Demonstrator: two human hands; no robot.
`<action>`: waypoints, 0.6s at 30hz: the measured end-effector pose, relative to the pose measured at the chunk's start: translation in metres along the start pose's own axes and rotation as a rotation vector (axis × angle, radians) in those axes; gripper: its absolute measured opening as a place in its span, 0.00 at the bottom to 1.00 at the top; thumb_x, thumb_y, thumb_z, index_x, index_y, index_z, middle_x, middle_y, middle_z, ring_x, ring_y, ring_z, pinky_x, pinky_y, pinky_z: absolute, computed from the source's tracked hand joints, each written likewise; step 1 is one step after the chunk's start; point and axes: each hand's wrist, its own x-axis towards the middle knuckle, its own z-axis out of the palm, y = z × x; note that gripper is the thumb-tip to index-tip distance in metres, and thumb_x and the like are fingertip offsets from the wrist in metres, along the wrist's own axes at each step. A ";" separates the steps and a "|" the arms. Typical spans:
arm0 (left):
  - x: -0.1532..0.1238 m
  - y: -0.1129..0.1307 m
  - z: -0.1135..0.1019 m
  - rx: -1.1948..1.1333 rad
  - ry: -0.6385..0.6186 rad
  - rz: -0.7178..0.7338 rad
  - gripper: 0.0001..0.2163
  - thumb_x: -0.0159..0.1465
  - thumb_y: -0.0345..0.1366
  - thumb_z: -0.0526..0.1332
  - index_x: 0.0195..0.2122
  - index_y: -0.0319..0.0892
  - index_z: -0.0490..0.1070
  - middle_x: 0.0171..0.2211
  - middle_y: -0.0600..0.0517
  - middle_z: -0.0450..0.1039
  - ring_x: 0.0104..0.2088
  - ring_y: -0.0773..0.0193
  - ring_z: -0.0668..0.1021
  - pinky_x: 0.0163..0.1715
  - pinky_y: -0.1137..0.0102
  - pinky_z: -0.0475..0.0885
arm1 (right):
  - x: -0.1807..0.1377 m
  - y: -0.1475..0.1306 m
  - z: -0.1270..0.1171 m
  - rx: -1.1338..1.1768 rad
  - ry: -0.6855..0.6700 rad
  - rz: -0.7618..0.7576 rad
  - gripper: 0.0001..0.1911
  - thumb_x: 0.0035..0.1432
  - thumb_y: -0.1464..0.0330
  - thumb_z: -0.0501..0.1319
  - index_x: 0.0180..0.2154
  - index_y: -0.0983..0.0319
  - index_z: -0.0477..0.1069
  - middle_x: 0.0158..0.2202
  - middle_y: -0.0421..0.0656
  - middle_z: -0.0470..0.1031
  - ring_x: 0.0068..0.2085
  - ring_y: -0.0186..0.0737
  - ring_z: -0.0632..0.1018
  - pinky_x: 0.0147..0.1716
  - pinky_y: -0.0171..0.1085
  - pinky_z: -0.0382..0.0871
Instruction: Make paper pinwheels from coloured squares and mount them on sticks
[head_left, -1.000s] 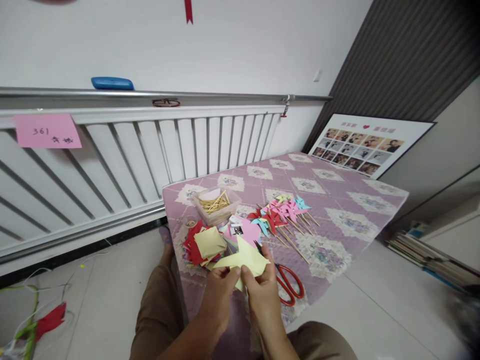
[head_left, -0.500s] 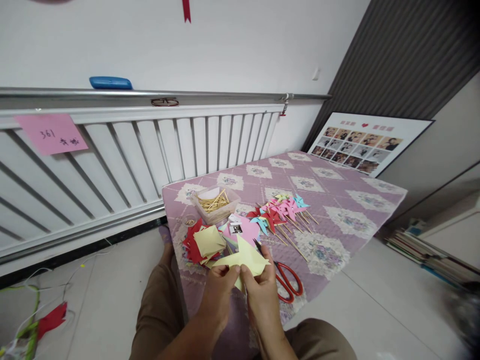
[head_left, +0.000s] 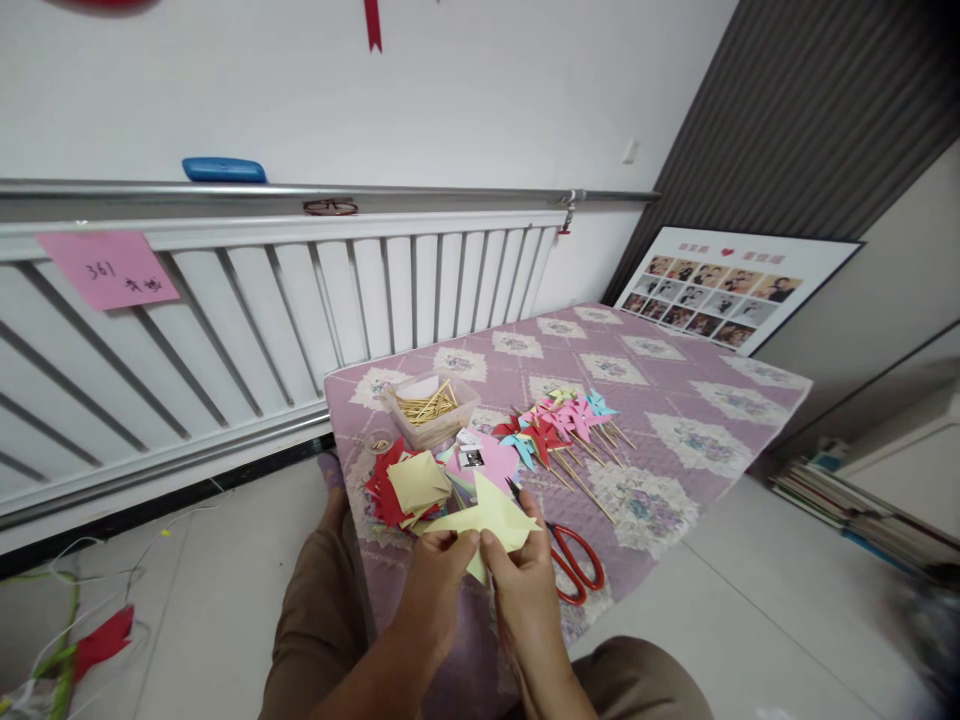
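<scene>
Both hands pinch a pale yellow paper pinwheel (head_left: 480, 517) over the near edge of the table, its pointed blades sticking out several ways. My left hand (head_left: 442, 570) grips its lower left side between thumb and fingers. On the lower right, my right hand (head_left: 521, 570) is closed on the same paper, fingers partly behind it. Red-handled scissors (head_left: 579, 560) lie just right of my right hand, blades partly hidden by it. Left of the pinwheel sit yellow paper squares (head_left: 418, 484) and red paper pieces (head_left: 384, 490). Pink paper (head_left: 501, 462) lies beyond.
A clear plastic box (head_left: 450, 425) holds thin wooden sticks. Finished pinwheels on sticks (head_left: 555, 430) lie in a cluster to the right. The patterned tablecloth (head_left: 637, 400) runs back to a photo board (head_left: 739, 285). A white radiator (head_left: 420, 285) stands along the wall.
Hands and yellow paper stay almost in the same place. Only a very slight shift of the camera view shows.
</scene>
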 end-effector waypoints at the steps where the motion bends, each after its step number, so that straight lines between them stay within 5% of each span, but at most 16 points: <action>1: 0.000 0.001 0.000 -0.012 -0.003 0.006 0.12 0.49 0.39 0.69 0.32 0.39 0.79 0.29 0.47 0.80 0.31 0.58 0.78 0.40 0.65 0.70 | 0.000 0.000 0.000 0.006 -0.005 0.000 0.46 0.48 0.64 0.70 0.64 0.58 0.50 0.48 0.45 0.78 0.44 0.44 0.80 0.44 0.40 0.76; 13: 0.001 0.001 -0.003 0.226 0.089 0.044 0.08 0.52 0.39 0.65 0.24 0.39 0.76 0.24 0.50 0.76 0.27 0.62 0.74 0.32 0.70 0.66 | -0.008 -0.005 0.003 0.015 -0.014 0.036 0.47 0.47 0.64 0.71 0.64 0.58 0.50 0.46 0.45 0.79 0.40 0.41 0.81 0.39 0.37 0.76; 18: 0.005 0.014 -0.009 0.310 0.099 0.040 0.09 0.51 0.40 0.63 0.21 0.40 0.71 0.17 0.57 0.67 0.20 0.69 0.65 0.23 0.72 0.60 | -0.002 -0.002 -0.015 0.019 -0.071 0.046 0.37 0.53 0.56 0.67 0.62 0.55 0.57 0.44 0.44 0.79 0.39 0.42 0.80 0.37 0.39 0.75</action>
